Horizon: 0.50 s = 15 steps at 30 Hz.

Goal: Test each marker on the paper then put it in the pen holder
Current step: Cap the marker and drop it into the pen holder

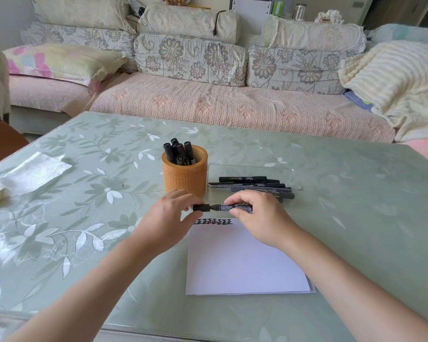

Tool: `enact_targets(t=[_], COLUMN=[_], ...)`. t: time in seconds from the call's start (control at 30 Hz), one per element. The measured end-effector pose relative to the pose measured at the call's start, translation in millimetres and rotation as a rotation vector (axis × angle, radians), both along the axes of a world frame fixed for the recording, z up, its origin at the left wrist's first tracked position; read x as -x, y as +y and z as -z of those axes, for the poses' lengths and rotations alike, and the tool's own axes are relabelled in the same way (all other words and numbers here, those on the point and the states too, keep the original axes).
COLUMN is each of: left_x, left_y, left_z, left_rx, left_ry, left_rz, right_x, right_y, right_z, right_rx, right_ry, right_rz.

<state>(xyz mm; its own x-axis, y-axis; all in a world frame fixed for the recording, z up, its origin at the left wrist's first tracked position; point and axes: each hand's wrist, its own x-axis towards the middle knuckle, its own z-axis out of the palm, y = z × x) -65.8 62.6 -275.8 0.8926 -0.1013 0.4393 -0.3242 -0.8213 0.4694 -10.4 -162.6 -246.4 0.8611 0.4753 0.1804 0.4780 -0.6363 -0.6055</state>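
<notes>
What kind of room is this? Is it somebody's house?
Most likely a living room in a home. A long sofa with flowery cushions and a blanket stands behind a table with a leafy cover.

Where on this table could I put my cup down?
Bare: right of the clear tray and paper, and between the silvery sheet and the pen holder. Crowded: the middle, where the left hand and right hand hold a marker.
</notes>
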Motion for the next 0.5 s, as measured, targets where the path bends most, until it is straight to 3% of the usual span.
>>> enact_targets(t=[0.3, 0.5], left_x=[2.1, 2.3], left_y=[-3.2, -8.1], left_z=[-11.2, -19.4], left_rx=[0.016, 0.020], left_ry=[-0.003, -0.048], left_rz=[0.098, 0.093], right_x=[1.8, 4.1], right_y=[4.5, 4.2], right_z=[3.6, -5.1], right_rx=[-0.040, 0.013], right_ry=[-0.079, 0.015], right_rz=[-0.054, -0.065])
